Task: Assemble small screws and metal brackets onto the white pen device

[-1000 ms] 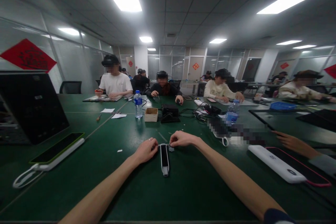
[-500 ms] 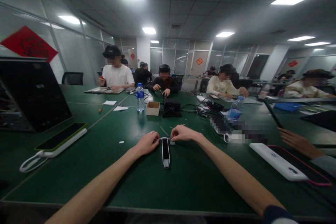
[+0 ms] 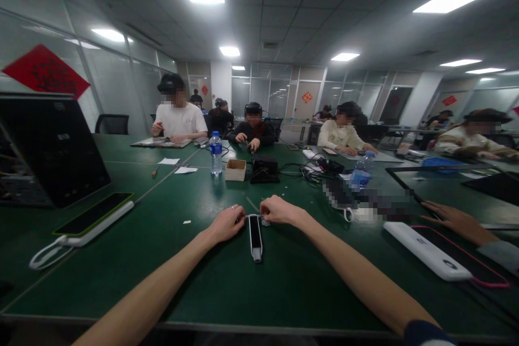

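Remote-shaped device (image 3: 255, 237), slim, black face with pale edge, lies flat on the green table (image 3: 227, 292), long axis running away from the person. Only one view, the head camera.

Left hand (image 3: 225, 223): curled loosely, fingertips at the device's far end on its left side, a ring on one finger. Looks like contact with the top-left corner; cannot tell if it pinches anything, detail too small. Right hand (image 3: 278, 210): fingers drawn together over a small grey part (image 3: 265, 221) that sits just beside the device's far end on the right. Whether the fingers actually clamp the part cannot be told. Both hands sit at the device's far end, close together, with its near end free and pointing at the person.

Beyond the hands: cardboard box (image 3: 235, 170), water bottle (image 3: 215, 153) left of it, black unit (image 3: 264, 168) with cables to the right of it. Well left of the left hand: phone on a white power bank (image 3: 91, 221) with a looped cable, dark laptop lid (image 3: 51, 148) behind it. Well right of the right hand: another white power bank (image 3: 421, 251) with a pink-edged phone, and a co-worker's hand (image 3: 452, 220) flat on the table. Several people are seated along the far side.
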Motion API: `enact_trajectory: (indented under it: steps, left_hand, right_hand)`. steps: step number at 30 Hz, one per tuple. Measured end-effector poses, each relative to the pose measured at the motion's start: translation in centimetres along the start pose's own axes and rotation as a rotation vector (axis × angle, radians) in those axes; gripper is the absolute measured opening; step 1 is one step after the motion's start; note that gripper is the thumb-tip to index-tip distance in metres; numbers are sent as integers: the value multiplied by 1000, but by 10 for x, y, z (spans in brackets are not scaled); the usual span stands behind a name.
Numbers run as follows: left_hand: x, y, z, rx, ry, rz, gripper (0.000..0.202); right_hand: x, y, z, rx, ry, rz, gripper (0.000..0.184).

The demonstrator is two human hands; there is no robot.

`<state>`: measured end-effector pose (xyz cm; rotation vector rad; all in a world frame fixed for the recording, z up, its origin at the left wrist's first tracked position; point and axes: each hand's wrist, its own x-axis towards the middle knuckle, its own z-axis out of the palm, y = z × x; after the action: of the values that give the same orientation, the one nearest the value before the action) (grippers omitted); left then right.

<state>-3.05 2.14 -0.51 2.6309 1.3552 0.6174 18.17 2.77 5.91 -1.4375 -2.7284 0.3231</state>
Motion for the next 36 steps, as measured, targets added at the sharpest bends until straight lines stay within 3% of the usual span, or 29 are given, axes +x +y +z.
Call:
enact_trajectory:
  steps: [13,18,27,36]
  left_hand:
    - [0,1,1,20,9,5,10]
    - [0,2,-1,28,1,0,11]
    - [0,4,-2,21,-1,-1,12]
    - [0,6,-3,6,-14,-23,11]
  right_hand:
    - [10,32,13,324,32,-52,14]
    - [12,34,13,422,-5,-23,21]
    - [20,42,22,631,-60,86,16]
    - [22,47,28,668,-48,75,17]
